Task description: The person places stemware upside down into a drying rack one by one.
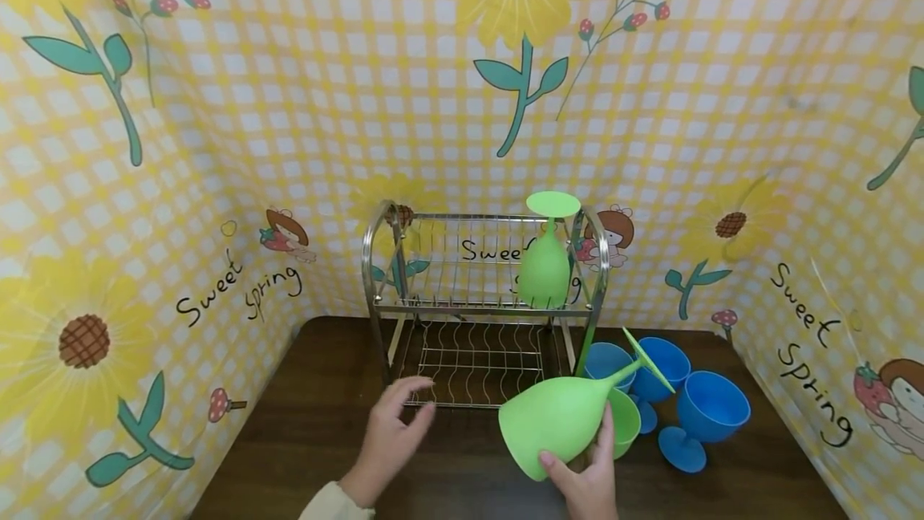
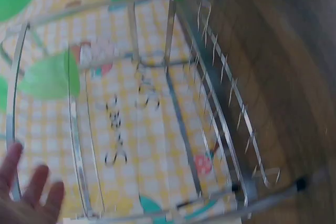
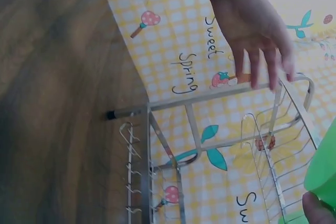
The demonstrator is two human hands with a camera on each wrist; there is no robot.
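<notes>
My right hand (image 1: 588, 480) grips the bowl of a light green plastic goblet (image 1: 556, 420), thumb on the near side. The goblet lies tilted, its mouth to the lower left and its foot up to the right. In the right wrist view only part of this goblet (image 3: 324, 166) and my thumb (image 3: 317, 211) show. My left hand (image 1: 393, 436) hovers at the front left of a two-tier metal dish rack (image 1: 480, 311), fingers loosely spread and holding nothing. Another green goblet (image 1: 546, 271) stands upside down at the right end of the rack's upper tier.
Right of the rack, three blue goblets (image 1: 713, 408) stand on the dark wooden table (image 1: 289, 432). Another green cup (image 1: 626, 424) is partly hidden behind the held goblet and my right hand. A yellow checked cloth (image 1: 404, 87) with flowers covers the walls around.
</notes>
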